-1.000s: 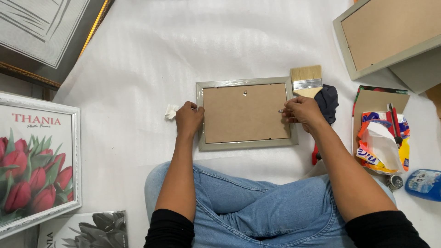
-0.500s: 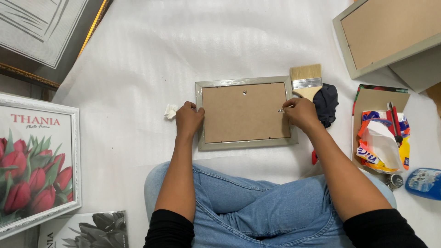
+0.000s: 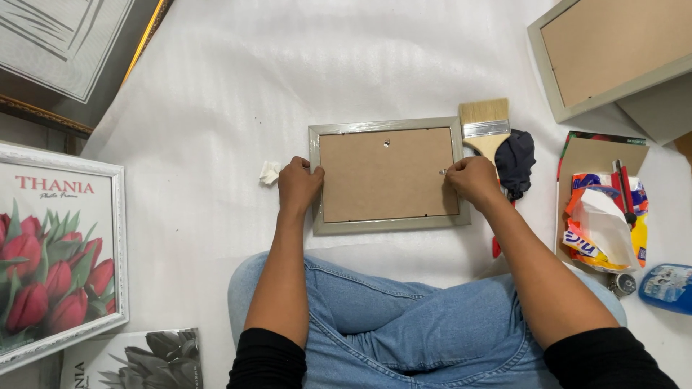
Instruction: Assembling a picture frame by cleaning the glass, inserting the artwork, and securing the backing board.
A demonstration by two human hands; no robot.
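- A small grey picture frame (image 3: 388, 176) lies face down on a white foam sheet (image 3: 288, 79) just in front of the person's crossed legs in blue jeans (image 3: 404, 324), its brown backing board up.
- The left hand (image 3: 299, 186) rests on the frame's left edge, fingers curled over the rim — a loose closed grip that pins the frame down.
- The right hand (image 3: 472, 179) sits at the right edge, thumb and forefinger pinched shut on a small metal tab (image 3: 444, 172) at the backing board's border.
- A crumpled white scrap (image 3: 269, 171) lies just beside the left hand.
- A wide flat paintbrush (image 3: 485, 127) lies just past the right hand, touching a dark cloth (image 3: 516, 160).
- Further right, a colourful wrapper (image 3: 602, 220) sits on a cardboard piece, near a blue bottle (image 3: 667, 287).
- A larger frame (image 3: 613, 50), also back up, lies at the upper right — well apart.
- At the left, a white-framed tulip print (image 3: 58, 252).
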